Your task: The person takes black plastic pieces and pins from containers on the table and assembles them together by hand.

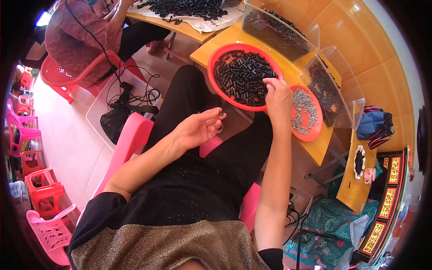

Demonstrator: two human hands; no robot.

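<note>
Pale tiled floor [54, 121] fills the left of the frame, and a yellow table [315, 150] runs from upper centre toward the right. Two clear bins [279, 38] [330, 90] stand along its far side, upper right. Nearer, at upper centre, sits a red basin [245, 107], with an orange dish [318, 119] of grey parts [302, 110] beside it.

At the basin's right edge is the right hand [279, 96], thumb and forefinger close together; whether they grip anything I cannot tell. Mid-frame, the left hand [198, 128] is palm up, its thumb and forefinger pinching a small dark piece [221, 114].

Short black tubes [240, 74] fill the basin, their long axes lying every which way. The pinched piece seems to show an end; its axis is too foreshortened to read.

Picking up looks like the step in hand; next probably calls for a firm fingertip hold on one tube.
</note>
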